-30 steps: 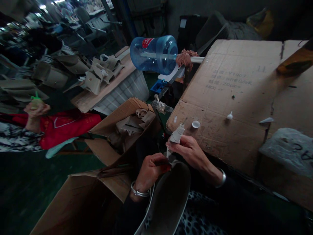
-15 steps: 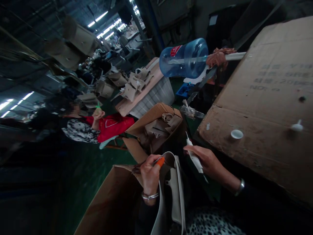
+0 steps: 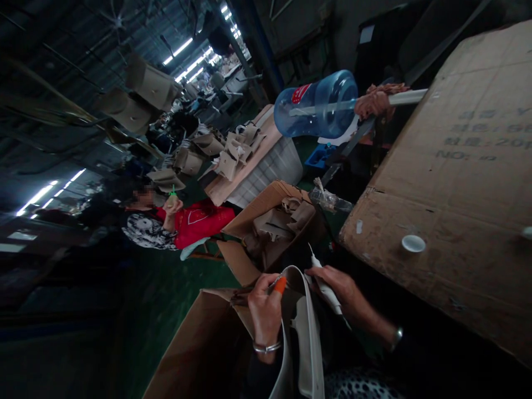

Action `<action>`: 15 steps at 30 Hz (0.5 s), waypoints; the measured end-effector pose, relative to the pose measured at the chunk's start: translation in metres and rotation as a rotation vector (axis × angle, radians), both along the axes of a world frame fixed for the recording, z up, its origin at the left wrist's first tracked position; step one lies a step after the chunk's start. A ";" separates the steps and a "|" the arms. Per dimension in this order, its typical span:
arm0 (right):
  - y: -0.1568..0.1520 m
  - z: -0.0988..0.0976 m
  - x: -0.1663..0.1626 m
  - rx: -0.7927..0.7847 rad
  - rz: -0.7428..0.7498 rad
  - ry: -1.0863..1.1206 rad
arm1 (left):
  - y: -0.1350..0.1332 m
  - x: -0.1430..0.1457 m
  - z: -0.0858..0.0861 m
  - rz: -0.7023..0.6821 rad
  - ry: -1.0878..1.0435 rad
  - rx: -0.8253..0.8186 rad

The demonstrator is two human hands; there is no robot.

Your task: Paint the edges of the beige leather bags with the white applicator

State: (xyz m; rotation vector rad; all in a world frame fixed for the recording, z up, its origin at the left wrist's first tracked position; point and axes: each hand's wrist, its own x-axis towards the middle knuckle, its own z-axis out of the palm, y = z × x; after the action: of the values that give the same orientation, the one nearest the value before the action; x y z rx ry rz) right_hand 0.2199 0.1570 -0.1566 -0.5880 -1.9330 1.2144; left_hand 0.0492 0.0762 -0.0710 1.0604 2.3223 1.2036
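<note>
My left hand [image 3: 266,310] is closed on the upper edge of a beige bag [image 3: 315,338], its thumb wearing an orange finger cover [image 3: 280,285]. The bag stands on edge close to my body, its curved top toward the boxes. In my right hand [image 3: 344,291] is a white pen-shaped tool [image 3: 329,295] with a thin pointed tip, aimed up and away from me. What looks like a thin cord trails from the tool's rear end. My right fingers are wrapped round it, just right of the bag's edge; whether they touch the bag I cannot tell.
An open cardboard box [image 3: 195,332] stands at my left; another [image 3: 233,263], with beige bag pieces inside, lies ahead. At right, a cardboard-covered surface [image 3: 469,216] carries a small white cup [image 3: 413,243]. A blue water bottle [image 3: 318,105] lies beyond. A person in red [image 3: 203,221] sits at left.
My right hand has come left with the white tool, nearer to the bag's edge. The left hand keeps its hold. The whole view has shifted slightly.
</note>
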 end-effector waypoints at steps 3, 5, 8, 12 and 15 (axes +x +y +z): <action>0.000 0.003 -0.002 -0.038 0.036 0.016 | 0.001 0.003 0.000 0.013 -0.007 -0.060; 0.000 0.003 -0.003 -0.054 0.035 0.017 | 0.000 0.002 -0.001 0.020 -0.034 -0.103; 0.001 0.002 -0.002 -0.077 0.031 0.015 | -0.001 0.000 -0.001 0.025 -0.086 -0.129; 0.001 0.003 -0.001 -0.079 0.037 0.016 | 0.000 0.000 0.002 0.028 -0.092 -0.148; 0.001 0.004 0.000 -0.078 0.030 0.005 | 0.000 0.002 0.005 0.020 -0.068 -0.171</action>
State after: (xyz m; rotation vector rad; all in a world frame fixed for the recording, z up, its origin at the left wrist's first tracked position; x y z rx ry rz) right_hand 0.2203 0.1581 -0.1528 -0.5980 -1.9036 1.3132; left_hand 0.0510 0.0759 -0.0658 0.9251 2.3408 1.0103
